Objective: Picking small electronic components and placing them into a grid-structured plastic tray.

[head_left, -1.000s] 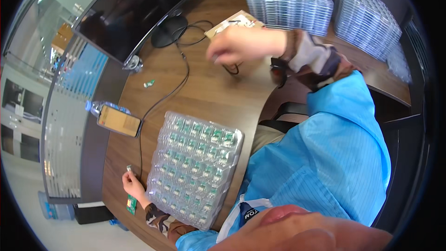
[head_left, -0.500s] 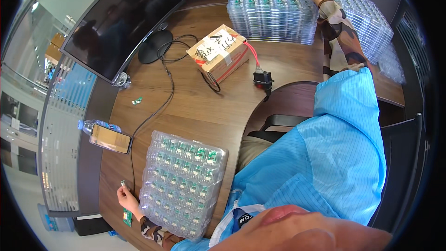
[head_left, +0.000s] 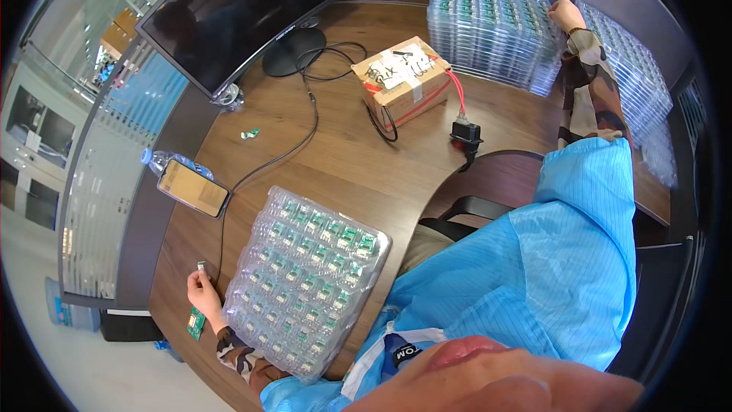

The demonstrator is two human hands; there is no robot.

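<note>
At the table's left edge, my left hand is closed, pinching a small pale piece that pokes up past the fingertips. A thin black cable runs down close to that hand; whether it joins the piece is hidden. Just below the hand lies a green circuit board. Beside my left forearm sits a clear plastic tray with rows of small green boards. Far to the right, my right hand has its fingers curled at the edge of a tall stack of similar trays; what they grip is too small to make out.
A second tray stack stands right of my right arm. Across the table are a taped cardboard box with red wires to a black socket, a monitor, a phone, a bottle and a small green board.
The whole view has shifted and turned slightly, so the table things sit farther right. Both hands keep nearly the same places, left by the tray and right at the stack.
</note>
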